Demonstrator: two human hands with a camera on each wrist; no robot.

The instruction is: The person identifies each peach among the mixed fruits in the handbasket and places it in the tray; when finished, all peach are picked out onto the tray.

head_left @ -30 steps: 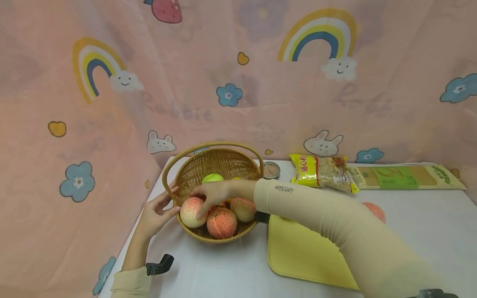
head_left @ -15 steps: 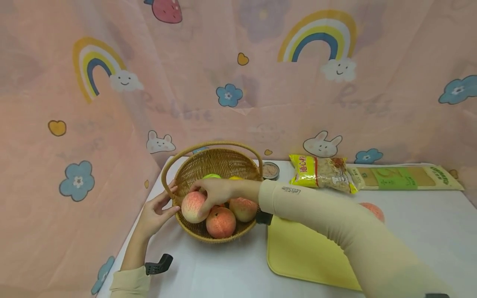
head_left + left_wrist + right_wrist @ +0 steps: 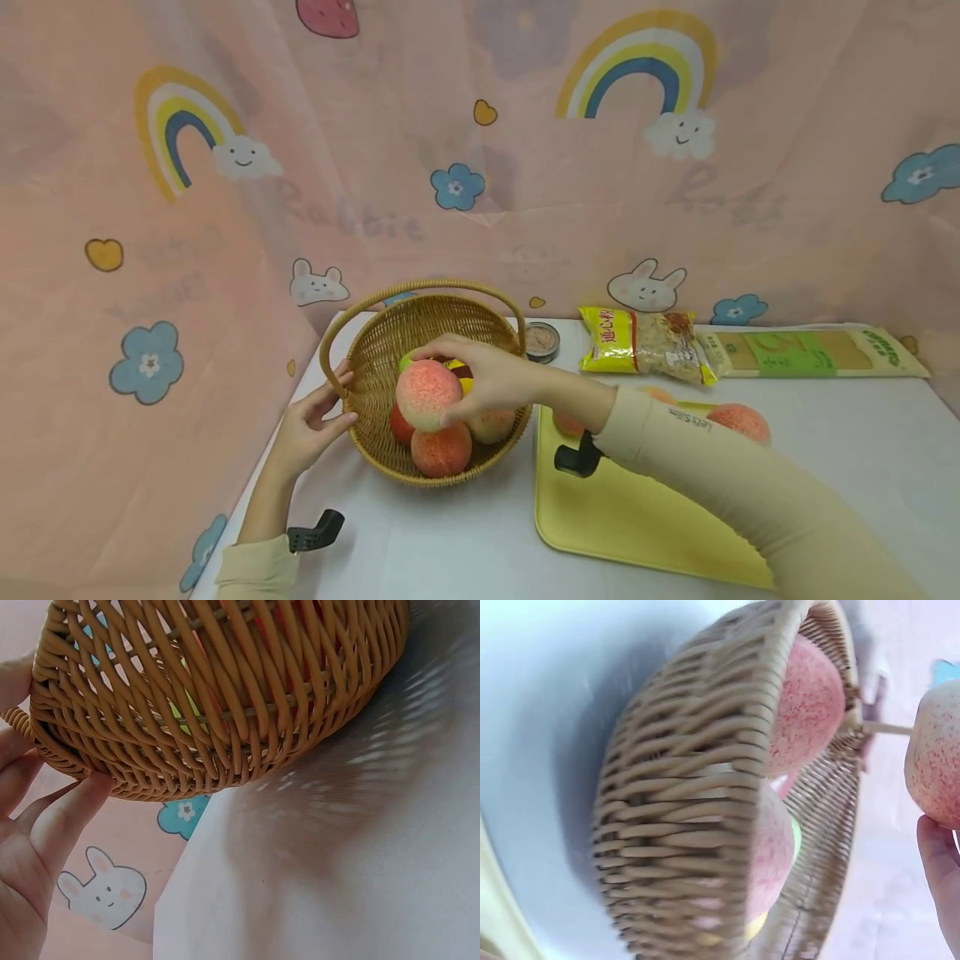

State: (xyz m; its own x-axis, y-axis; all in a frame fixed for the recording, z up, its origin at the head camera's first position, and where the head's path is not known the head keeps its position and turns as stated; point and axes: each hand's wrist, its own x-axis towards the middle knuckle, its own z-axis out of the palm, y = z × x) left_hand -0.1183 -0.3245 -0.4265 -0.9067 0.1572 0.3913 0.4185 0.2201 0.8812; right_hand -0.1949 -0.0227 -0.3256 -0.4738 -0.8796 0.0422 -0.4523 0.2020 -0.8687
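Note:
A wicker basket (image 3: 442, 317) with an arched handle stands on the table. My left hand (image 3: 303, 437) grips its left rim near the handle's base; the left wrist view shows fingers (image 3: 71, 821) against the weave. Above the basket, my right hand (image 3: 498, 379) holds a pink and cream peach (image 3: 427, 396) between thumb and fingers, apart from the rim in the right wrist view. Inside lie another peach (image 3: 441, 452), a paler peach (image 3: 491, 427), a red fruit (image 3: 400, 427), and partly hidden green (image 3: 407, 361) and yellow (image 3: 467, 387) pieces.
Right of the basket lies a yellow tray (image 3: 615, 521). A peach (image 3: 738, 422) and partly covered fruit (image 3: 567, 423) are at its far side, behind my right arm. Along the back are a round tin (image 3: 542, 342), a yellow food bag (image 3: 645, 342) and a long flat packet (image 3: 810, 353).
My right hand has lifted the peach from the basket's left side and moved it up and rightward, uncovering a red fruit. My left hand keeps its grip on the rim.

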